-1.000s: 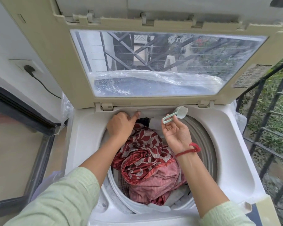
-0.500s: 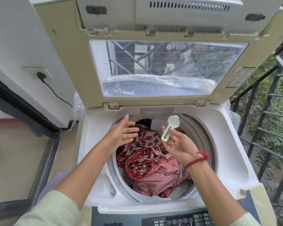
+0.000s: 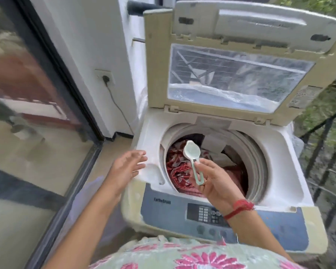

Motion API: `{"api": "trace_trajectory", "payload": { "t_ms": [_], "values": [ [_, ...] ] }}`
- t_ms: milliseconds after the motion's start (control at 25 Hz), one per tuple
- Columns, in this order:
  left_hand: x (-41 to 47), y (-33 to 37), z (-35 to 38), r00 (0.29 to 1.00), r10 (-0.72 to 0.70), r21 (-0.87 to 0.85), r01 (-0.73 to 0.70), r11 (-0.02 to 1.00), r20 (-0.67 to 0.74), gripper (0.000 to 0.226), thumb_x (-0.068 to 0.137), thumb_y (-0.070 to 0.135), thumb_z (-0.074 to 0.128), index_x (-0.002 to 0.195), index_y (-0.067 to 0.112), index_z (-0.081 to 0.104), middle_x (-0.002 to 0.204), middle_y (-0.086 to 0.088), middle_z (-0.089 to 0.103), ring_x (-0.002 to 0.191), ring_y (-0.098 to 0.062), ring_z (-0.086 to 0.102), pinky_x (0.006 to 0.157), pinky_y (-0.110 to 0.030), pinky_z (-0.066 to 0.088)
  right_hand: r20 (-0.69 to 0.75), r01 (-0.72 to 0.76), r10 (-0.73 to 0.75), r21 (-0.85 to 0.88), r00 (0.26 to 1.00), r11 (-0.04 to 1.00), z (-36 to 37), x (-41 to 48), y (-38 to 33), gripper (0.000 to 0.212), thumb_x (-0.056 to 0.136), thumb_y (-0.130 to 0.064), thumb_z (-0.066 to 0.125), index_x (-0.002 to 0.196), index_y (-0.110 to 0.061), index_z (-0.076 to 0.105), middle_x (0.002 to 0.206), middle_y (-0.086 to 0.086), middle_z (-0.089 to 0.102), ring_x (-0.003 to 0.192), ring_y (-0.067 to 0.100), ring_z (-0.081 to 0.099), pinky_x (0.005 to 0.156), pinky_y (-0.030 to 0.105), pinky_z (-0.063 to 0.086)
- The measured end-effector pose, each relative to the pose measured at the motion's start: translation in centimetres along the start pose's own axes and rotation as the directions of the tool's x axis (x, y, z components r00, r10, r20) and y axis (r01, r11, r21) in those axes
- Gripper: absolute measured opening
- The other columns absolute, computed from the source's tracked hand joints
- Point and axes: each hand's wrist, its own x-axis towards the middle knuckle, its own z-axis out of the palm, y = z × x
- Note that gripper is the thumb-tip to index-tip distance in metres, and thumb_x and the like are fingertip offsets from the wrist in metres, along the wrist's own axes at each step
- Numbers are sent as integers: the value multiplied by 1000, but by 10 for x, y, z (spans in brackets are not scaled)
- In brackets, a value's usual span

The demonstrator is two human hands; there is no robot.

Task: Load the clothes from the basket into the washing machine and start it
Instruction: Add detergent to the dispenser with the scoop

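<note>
Left hand (image 3: pixel 127 167) moves off the washer (image 3: pixel 279 152) opening to washer's left edge, fingers spread, empty; right hand (image 3: pixel 215 179) pinches scoop (image 3: pixel 192 152) over clothes (image 3: pixel 178 169) inside washer.

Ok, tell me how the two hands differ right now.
The left hand is open and empty; the right hand pinches a pale green scoop by its handle. The left hand hangs at the left edge of the washing machine; the right hand is above the red clothes inside it. Both are bare.

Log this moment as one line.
lid: open | clothes: in drum | left hand: open, empty | right hand: pinches scoop handle
</note>
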Motion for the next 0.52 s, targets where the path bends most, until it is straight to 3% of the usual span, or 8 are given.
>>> {"api": "trace_trajectory", "payload": {
  "t_ms": [120, 240, 360, 520],
  "values": [
    [-55, -19, -27, 984, 47, -51, -56, 997, -171, 16, 93, 29, 53, 102, 23, 65, 101, 2, 70, 94, -12, 65, 85, -27, 46, 186, -88, 101, -78, 977, 993, 29, -20, 13, 6, 88, -8, 59, 88, -14, 60, 86, 3, 70, 70, 13, 63, 76, 32, 54],
    [-119, -54, -50, 924, 16, -116, -64, 991, -381, 14, 95, 25, 51, 99, 25, 65, 99, 2, 70, 91, -11, 65, 82, -26, 46, 360, -218, 270, -177, 893, 960, 55, -39, 35, 12, 91, -8, 55, 82, -15, 52, 96, 10, 71, 63, 13, 63, 69, 29, 56],
    [-194, -109, -73, 803, -111, -229, -32, 973, -585, 14, 96, 24, 50, 98, 24, 64, 98, 2, 70, 88, -11, 66, 79, -26, 46, 477, -288, 429, -341, 767, 895, 84, -53, 76, 14, 90, -8, 53, 80, -16, 49, 92, 11, 69, 55, 9, 59, 55, 20, 51],
    [-306, -192, -97, 554, -367, -431, 16, 902, -747, 13, 96, 25, 50, 92, 23, 63, 99, 0, 68, 84, -13, 65, 72, -22, 41, 525, -231, 571, -576, 631, 784, 122, -90, 160, 11, 92, -9, 50, 82, -12, 54, 86, 12, 69, 48, 5, 52, 46, 15, 45]
  ]
}}
